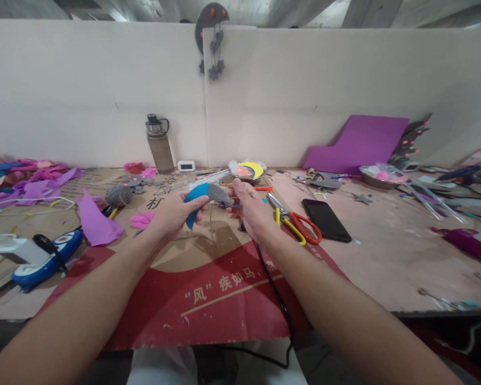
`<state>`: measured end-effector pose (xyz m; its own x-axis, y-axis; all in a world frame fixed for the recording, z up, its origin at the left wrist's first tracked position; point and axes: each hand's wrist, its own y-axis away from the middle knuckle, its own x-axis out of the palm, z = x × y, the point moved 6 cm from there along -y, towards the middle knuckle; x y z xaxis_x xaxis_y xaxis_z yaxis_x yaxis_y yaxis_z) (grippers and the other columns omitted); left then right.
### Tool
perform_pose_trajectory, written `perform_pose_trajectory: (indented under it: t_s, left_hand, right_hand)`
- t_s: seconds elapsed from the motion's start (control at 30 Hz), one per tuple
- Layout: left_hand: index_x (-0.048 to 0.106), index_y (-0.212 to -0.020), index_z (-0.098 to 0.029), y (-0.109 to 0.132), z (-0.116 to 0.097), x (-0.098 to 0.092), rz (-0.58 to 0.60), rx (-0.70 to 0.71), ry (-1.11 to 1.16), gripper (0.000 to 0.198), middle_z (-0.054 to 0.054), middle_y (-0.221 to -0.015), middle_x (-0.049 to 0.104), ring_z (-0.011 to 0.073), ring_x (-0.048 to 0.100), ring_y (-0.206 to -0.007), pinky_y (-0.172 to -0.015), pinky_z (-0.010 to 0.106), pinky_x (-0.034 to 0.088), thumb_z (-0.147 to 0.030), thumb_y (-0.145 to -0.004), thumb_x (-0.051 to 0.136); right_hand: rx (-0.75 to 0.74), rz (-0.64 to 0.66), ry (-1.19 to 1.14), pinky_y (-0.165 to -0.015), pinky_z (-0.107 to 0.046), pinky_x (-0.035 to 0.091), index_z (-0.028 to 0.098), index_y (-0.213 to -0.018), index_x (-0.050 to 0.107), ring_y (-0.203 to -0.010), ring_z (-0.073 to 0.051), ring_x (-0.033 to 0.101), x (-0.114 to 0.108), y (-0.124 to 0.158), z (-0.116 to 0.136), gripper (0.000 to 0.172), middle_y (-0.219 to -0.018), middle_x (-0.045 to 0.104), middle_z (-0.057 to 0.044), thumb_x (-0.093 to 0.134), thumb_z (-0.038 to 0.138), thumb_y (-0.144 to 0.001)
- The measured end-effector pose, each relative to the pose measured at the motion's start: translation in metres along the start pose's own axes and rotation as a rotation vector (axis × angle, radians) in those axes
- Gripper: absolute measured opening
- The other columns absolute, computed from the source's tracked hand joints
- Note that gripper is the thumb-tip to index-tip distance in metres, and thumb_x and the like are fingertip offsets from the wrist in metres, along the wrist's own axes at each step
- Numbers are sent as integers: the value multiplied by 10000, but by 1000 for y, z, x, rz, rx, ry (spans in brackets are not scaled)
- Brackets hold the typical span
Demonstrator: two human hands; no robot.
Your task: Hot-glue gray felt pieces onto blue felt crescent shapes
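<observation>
My left hand [175,214] grips a curved, crescent-like felt piece [198,199], with the thumb lying across it. One part of the piece is blue and the other is grey. At its grey end, my right hand [249,206] has its fingers bent together in a pinch. What those fingertips hold is too small to make out. Under both hands lies a red and brown printed cardboard sheet [224,305]. Right of my right hand are scissors [294,219] with red and yellow handles.
A black phone [326,220] lies beyond the scissors. A bottle [159,144] stands by the wall, left of a bowl [248,172]. Purple felt [98,219], grey yarn [118,195] and a blue power strip [48,262] are at left. A black cord [274,289] crosses the cardboard.
</observation>
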<state>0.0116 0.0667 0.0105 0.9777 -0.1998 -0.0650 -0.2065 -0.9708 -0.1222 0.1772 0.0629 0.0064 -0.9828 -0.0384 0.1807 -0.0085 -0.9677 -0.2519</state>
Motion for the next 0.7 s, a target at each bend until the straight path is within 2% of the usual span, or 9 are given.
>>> perform_pose_trajectory:
  t_s: [0.07, 0.17, 0.23, 0.3, 0.37, 0.47, 0.6, 0.7]
  left_hand:
    - [608, -701, -147, 0, 0, -3, -34, 15, 0, 246, 8, -602, 595, 80, 510, -444, -399, 193, 398, -364, -702, 725]
    - [612, -696, -150, 1, -1, -1, -30, 6, -16, 240, 8, -585, 592, 90, 517, -441, -411, 207, 416, -367, -709, 714]
    - [616, -690, -152, 3, -2, 3, -17, 0, -44, 232, 13, -590, 601, 97, 529, -451, -419, 211, 422, -362, -710, 713]
    - [619, -682, -152, 5, -2, 5, -19, -10, -70, 230, 16, -591, 606, 100, 535, -453, -411, 208, 413, -359, -708, 714]
    - [619, -678, -148, 4, -2, 4, -36, -14, -49, 224, 12, -586, 602, 93, 528, -446, -406, 202, 411, -347, -707, 718]
    - [611, -682, -133, -1, -1, -3, -96, -9, 92, 183, 2, -596, 594, 70, 505, -435, -418, 192, 435, -279, -713, 718]
    - [580, -677, -117, -10, -3, -30, -288, -24, 328, 107, -7, -575, 568, 47, 475, -412, -383, 157, 411, -141, -757, 647]
    - [561, -685, -127, -14, -5, -49, -401, -7, 481, 117, -15, -563, 550, 36, 470, -412, -394, 138, 416, -104, -794, 596]
  right_hand:
    - [-251, -95, 300, -746, -327, 447, 214, -987, 540, -822, -169, 520, -4, 6, 19, 369, -959, 561, -53, 598, 527, -799]
    - [-591, -88, 732, -873, -382, 397, 204, -1020, 572, -991, -225, 490, 6, 20, 39, 305, -1061, 562, -94, 654, 400, -802]
    - [-684, -55, 921, -882, -405, 371, 209, -943, 609, -1008, -246, 478, 13, 24, 41, 177, -1021, 583, -93, 631, 344, -830]
    - [-706, -33, 1025, -850, -410, 362, 211, -827, 613, -954, -246, 487, 16, 24, 38, 106, -924, 599, -79, 594, 311, -859]
    - [-704, 11, 1022, -811, -391, 368, 207, -751, 587, -895, -230, 497, 17, 23, 34, 143, -854, 596, -66, 576, 286, -871]
    - [-684, 117, 868, -764, -343, 385, 206, -727, 552, -843, -197, 508, 21, 22, 32, 151, -817, 580, -51, 569, 246, -872]
    - [-618, 266, 616, -727, -311, 384, 208, -721, 546, -776, -164, 504, 27, 26, 35, 164, -764, 559, -22, 582, 275, -867]
    - [-468, 275, 398, -680, -293, 373, 210, -716, 553, -723, -147, 483, 24, 25, 36, 173, -743, 543, -3, 593, 313, -848]
